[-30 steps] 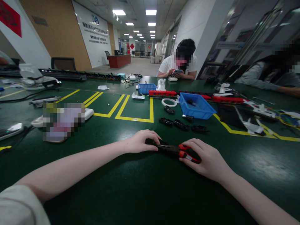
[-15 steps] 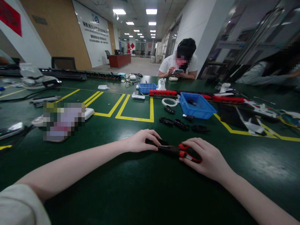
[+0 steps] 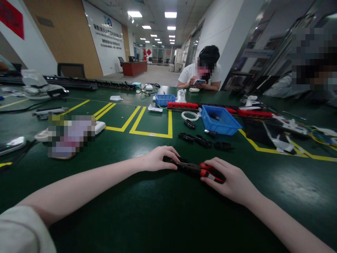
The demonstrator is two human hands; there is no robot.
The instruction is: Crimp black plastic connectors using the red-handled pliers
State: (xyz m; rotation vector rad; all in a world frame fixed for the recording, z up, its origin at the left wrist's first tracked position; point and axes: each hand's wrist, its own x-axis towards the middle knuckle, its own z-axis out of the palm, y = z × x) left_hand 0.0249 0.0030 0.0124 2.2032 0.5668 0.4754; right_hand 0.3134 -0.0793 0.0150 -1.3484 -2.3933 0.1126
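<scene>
My left hand (image 3: 162, 159) is closed on a small black part (image 3: 168, 160), which rests low over the green table (image 3: 126, 211). Red-and-black pliers (image 3: 212, 173) are in my right hand (image 3: 231, 177), its fingers wrapped round the handles. The jaws point left and reach the black part beside my left fingertips; whether they grip it cannot be made out. Just beyond the hands lie several similar black parts (image 3: 202, 141). A blue bin (image 3: 221, 128) with a black piece inside stands behind them on the right.
A white ring (image 3: 190, 116), a smaller blue bin (image 3: 165, 100) and red strips (image 3: 182, 105) lie farther back. At left are a phone (image 3: 70, 138) and a white device (image 3: 100, 127). Across the table a person (image 3: 207, 66) holds a phone; another sits at right.
The handles of the pliers have come closer together as my right hand closed. My left hand has stayed nearly still.
</scene>
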